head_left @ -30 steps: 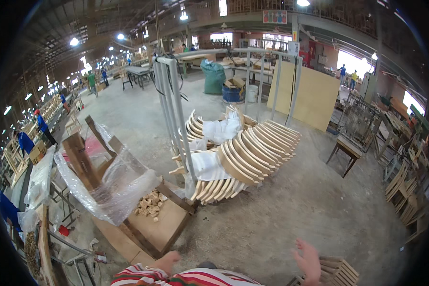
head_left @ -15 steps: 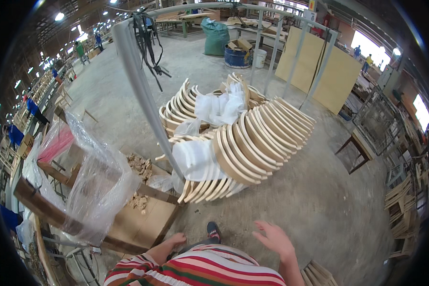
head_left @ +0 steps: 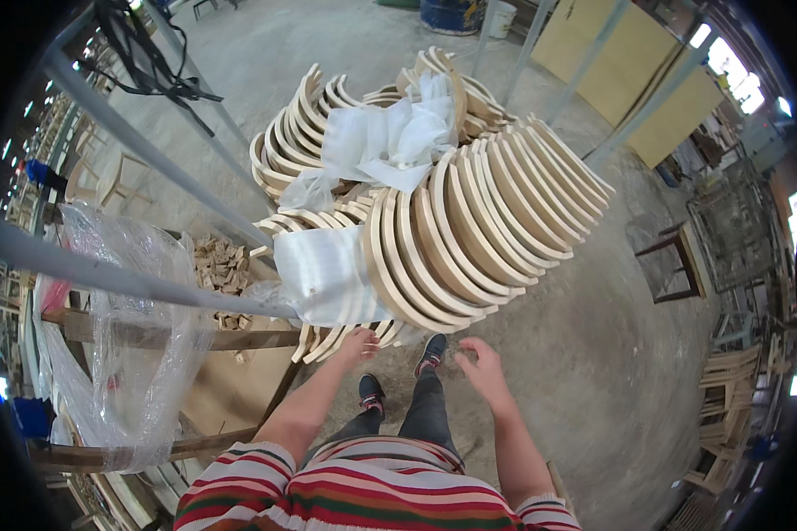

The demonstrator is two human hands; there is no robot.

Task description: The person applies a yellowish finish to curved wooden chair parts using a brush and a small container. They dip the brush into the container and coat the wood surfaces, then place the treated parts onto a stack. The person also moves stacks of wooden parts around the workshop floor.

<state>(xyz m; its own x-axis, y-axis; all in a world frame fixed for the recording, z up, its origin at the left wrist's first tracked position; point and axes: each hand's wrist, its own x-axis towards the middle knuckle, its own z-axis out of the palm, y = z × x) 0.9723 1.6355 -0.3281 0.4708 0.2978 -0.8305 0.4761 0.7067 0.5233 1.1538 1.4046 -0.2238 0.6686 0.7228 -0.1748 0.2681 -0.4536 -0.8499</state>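
Note:
A large pile of curved wooden pieces (head_left: 469, 230) lies in front of me, many stacked side by side like ribs. White foam sheeting (head_left: 323, 274) covers part of the near left side, and more crumpled white foam wrap (head_left: 390, 137) rests on the far part. At the pile's near edge is my left hand (head_left: 358, 348), its fingers loosely apart and nothing seen in them; I cannot tell whether it touches the wood. My right hand (head_left: 482, 365) hovers just short of the pile, thumb and fingers apart, holding nothing.
A grey metal frame (head_left: 133, 283) with a black strap (head_left: 150, 66) crosses the left side. Beyond it stand a plastic-wrapped crate (head_left: 142, 336) and a heap of wood scraps (head_left: 221, 265). Yellowish boards (head_left: 607, 62), a blue drum (head_left: 452, 15) and a small table (head_left: 682, 261) stand farther off.
I have stepped closer, and the pile now fills more of the view. My left hand has reached forward to its near edge; my right hand has moved forward and inward.

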